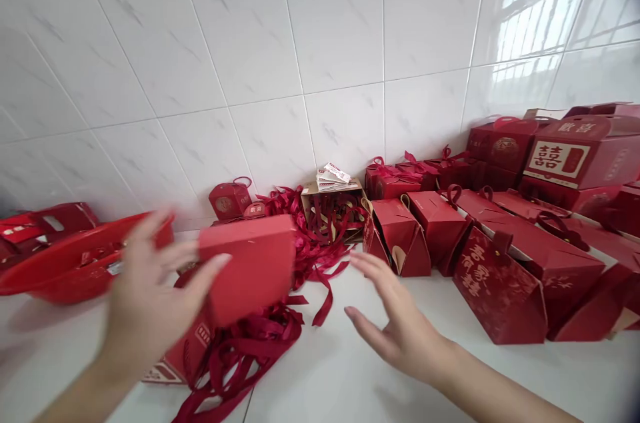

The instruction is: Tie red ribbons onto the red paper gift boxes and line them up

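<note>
Box, plain red, blurred, between both hands; just right of left hand, well left of right hand. Upper edge running left to right, slightly higher at right; long axis unclear. Left hand nearer: thumb overlapping near face at left side, fingers spread; firm hold or light touch, cannot tell. Right hand apart, thumb and fingers wide, pointing boxward, nothing held. Loose dark-red ribbons showing below, on white table. Farther out: red basin left, carton by wall, folded gift boxes right.
</note>
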`<move>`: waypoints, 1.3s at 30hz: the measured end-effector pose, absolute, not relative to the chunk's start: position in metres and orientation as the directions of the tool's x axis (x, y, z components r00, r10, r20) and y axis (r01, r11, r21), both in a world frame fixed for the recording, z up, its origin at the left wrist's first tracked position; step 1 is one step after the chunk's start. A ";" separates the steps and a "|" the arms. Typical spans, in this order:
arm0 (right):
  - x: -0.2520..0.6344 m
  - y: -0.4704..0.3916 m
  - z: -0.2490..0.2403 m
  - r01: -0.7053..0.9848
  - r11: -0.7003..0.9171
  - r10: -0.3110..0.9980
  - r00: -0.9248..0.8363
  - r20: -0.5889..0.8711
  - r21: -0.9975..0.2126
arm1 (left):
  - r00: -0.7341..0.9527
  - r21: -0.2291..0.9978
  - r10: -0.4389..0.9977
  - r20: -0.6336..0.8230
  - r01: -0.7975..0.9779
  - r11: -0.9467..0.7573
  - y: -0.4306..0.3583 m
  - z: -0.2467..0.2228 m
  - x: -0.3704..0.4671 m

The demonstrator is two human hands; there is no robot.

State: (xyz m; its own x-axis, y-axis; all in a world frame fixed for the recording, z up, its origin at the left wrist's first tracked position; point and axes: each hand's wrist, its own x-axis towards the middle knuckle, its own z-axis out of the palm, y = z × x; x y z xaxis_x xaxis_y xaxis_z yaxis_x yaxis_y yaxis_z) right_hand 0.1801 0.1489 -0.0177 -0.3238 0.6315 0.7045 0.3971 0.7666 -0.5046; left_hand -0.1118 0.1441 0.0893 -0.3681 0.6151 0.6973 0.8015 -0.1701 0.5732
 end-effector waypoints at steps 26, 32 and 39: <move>0.198 0.175 -0.042 -0.095 0.531 0.845 -0.016 0.534 -0.842 | -0.190 0.599 0.914 0.358 0.797 -0.069 0.397 0.111 0.032; 0.193 0.181 -0.054 -0.069 0.590 0.804 -0.041 0.593 -0.805 | -0.249 0.618 0.913 0.322 0.786 -0.004 0.434 0.122 0.054; 0.191 0.180 -0.053 -0.072 0.595 0.803 0.009 0.596 -0.800 | -0.247 0.697 0.817 0.521 0.676 -0.240 0.413 0.135 0.060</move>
